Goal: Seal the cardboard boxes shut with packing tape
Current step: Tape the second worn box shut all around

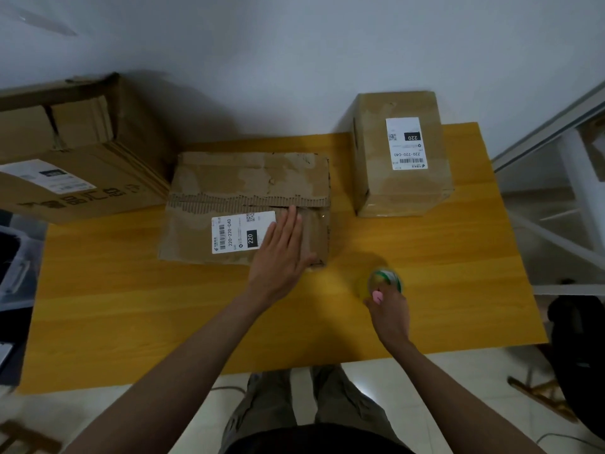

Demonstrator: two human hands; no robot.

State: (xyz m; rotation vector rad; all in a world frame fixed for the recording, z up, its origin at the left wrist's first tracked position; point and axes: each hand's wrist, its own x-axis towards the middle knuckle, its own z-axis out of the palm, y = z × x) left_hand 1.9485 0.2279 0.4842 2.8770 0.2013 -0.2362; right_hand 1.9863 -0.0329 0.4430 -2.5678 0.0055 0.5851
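- The yellow table [131, 306] carries all your work, and its near half gives you room to swing the tape.
- The big carton [82, 152] sits at the far left, overhanging the table edge. It is well apart from your hands and not in the way.
- The flat box [248, 191] lies in the middle of the table with its torn flaps folded down. It looks like the one in hand, and its seam appears not yet taped across.
- The upright box [402, 152] stands at the far right near the wall, clear of the flat one; probably next or already done, you cannot tell which.
- Your left hand [281, 257] rests flat on the flat box beside its white label [244, 232], fingers straight and together. Likely it pins the flap so the seam holds closed.
- Your right hand [389, 312] grips the tape roll [384, 280] just right of the box's near corner. The roll is blurred, so whether a strip runs to the box is unclear.
- Nothing stands between roll and box.
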